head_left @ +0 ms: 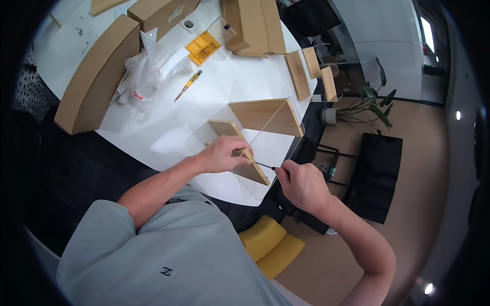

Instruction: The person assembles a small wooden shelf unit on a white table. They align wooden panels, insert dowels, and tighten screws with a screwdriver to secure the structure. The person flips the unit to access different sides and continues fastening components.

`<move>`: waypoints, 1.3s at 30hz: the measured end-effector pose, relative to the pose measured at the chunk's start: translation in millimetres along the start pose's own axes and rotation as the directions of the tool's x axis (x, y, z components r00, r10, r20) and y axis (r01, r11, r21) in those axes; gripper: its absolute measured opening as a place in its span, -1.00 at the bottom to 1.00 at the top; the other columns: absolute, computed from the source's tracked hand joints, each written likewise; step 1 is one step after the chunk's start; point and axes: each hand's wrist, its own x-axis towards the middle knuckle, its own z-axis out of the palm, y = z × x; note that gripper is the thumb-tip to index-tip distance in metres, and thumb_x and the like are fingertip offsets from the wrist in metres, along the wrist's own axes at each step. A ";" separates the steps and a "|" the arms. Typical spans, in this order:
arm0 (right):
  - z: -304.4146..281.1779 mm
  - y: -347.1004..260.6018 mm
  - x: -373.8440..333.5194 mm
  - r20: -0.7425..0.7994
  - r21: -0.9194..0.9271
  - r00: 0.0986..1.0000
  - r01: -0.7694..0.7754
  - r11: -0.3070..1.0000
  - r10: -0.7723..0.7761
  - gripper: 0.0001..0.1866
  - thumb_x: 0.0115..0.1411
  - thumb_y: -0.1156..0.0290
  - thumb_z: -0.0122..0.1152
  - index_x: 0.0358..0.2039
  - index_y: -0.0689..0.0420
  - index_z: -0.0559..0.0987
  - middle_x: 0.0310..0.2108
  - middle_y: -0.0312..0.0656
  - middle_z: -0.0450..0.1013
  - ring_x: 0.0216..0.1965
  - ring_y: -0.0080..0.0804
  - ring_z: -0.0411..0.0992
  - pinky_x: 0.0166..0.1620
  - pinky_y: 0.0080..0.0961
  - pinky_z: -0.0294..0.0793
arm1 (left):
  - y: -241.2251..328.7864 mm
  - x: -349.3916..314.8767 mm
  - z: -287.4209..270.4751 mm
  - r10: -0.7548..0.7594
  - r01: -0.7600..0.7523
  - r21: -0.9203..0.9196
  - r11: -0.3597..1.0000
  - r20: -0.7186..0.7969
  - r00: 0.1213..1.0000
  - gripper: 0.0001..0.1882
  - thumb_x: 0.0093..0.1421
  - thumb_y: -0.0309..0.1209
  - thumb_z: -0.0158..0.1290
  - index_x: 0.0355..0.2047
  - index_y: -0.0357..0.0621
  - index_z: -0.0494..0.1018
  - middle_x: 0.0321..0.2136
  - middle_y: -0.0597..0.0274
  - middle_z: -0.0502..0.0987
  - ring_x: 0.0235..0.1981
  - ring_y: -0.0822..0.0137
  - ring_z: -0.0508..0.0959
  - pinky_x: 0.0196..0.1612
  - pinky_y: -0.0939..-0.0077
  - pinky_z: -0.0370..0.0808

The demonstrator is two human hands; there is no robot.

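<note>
My right hand [306, 186] is closed round the handle of a screwdriver [265, 166], whose thin shaft points left at the edge of a wooden board [256, 175]. Against that board my left hand [227, 154] is closed, its fingertips beside the shaft's tip. Whether a screw sits there is too small to tell. The board belongs to a stand of clear plastic panels [270, 120] and light wooden boards, placed at the table's near right. A larger wooden board [268, 115] forms its far side, and another board [224, 127] shows behind my left hand.
On the white table [148, 145] lie a yellow-handled tool [189, 85], clear plastic bags [148, 76], an orange packet [203, 48] and cardboard boxes [97, 76]. More wooden pieces [298, 76] stand at the right edge. Beyond are a potted plant [331, 116], a black screen [375, 176] and a yellow chair [270, 245].
</note>
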 end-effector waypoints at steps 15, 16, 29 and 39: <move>-13.4 -10.7 2.9 -0.039 0.105 0.997 -0.059 0.993 0.064 -0.78 0.28 0.34 0.29 -0.42 0.23 0.62 -0.65 0.02 0.50 -0.56 -0.05 0.57 -0.42 -0.22 0.57 | -3.7 3.8 4.2 0.003 -0.005 -0.039 0.999 -0.031 1.000 -0.78 0.12 -0.46 0.34 -0.21 -0.18 0.62 -0.29 0.15 0.63 -0.21 0.18 0.62 -0.12 0.35 0.53; -10.5 -7.5 5.2 0.027 0.258 0.984 -0.177 0.950 0.176 -0.77 0.29 0.34 0.27 -0.44 0.22 0.63 -0.64 0.03 0.51 -0.54 -0.03 0.58 -0.42 -0.21 0.58 | -3.7 3.9 3.7 0.036 -0.036 -0.013 0.999 -0.022 0.999 -0.78 0.12 -0.47 0.33 -0.22 -0.18 0.62 -0.30 0.15 0.63 -0.21 0.18 0.62 -0.12 0.35 0.54; -23.8 -8.7 -5.1 -0.014 -0.349 0.934 0.329 0.877 -0.356 -0.91 0.23 0.41 0.19 -0.30 0.14 0.52 -0.40 -0.22 0.36 -0.48 -0.41 0.49 -0.56 -0.47 0.46 | -6.8 5.6 0.3 -0.032 0.032 0.001 0.999 0.008 0.999 -0.79 0.13 -0.47 0.32 -0.22 -0.18 0.62 -0.31 0.18 0.63 -0.25 0.24 0.61 -0.14 0.40 0.53; -12.3 3.5 2.8 -0.001 0.129 1.000 0.027 0.991 -0.027 -0.80 0.27 0.37 0.24 -0.26 0.27 0.61 -0.58 -0.15 0.46 -0.55 -0.37 0.50 -0.45 -0.43 0.49 | -5.7 6.4 2.9 0.016 -0.018 -0.044 0.999 -0.031 0.999 -0.78 0.10 -0.48 0.34 -0.22 -0.18 0.61 -0.29 0.14 0.63 -0.22 0.21 0.62 -0.14 0.37 0.53</move>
